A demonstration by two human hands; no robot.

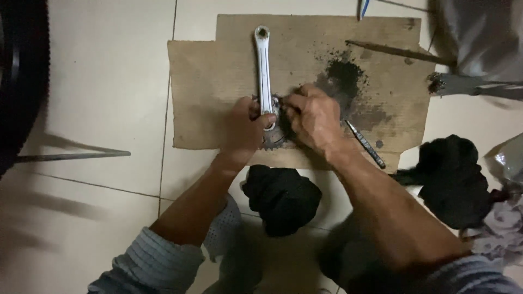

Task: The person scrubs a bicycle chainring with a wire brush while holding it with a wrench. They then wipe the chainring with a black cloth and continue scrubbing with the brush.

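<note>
Both forearms bare. Left sleeve (163,261) pushed up toward the elbow: pale blue-grey fabric, ribbed in fine horizontal lines. Right sleeve (479,272) similar, blue-grey, gathered above the forearm. Hands ungloved.

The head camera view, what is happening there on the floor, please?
A person works with both bare hands on a silver metal bicycle crank arm with a toothed chainring, lying on a flat brown cardboard sheet on the tiled floor. The left hand grips the chainring end, and the right hand presses at the same spot. A dark grease stain marks the cardboard, a thin metal tool lies by the right wrist, and a black rag sits between the forearms.
</note>
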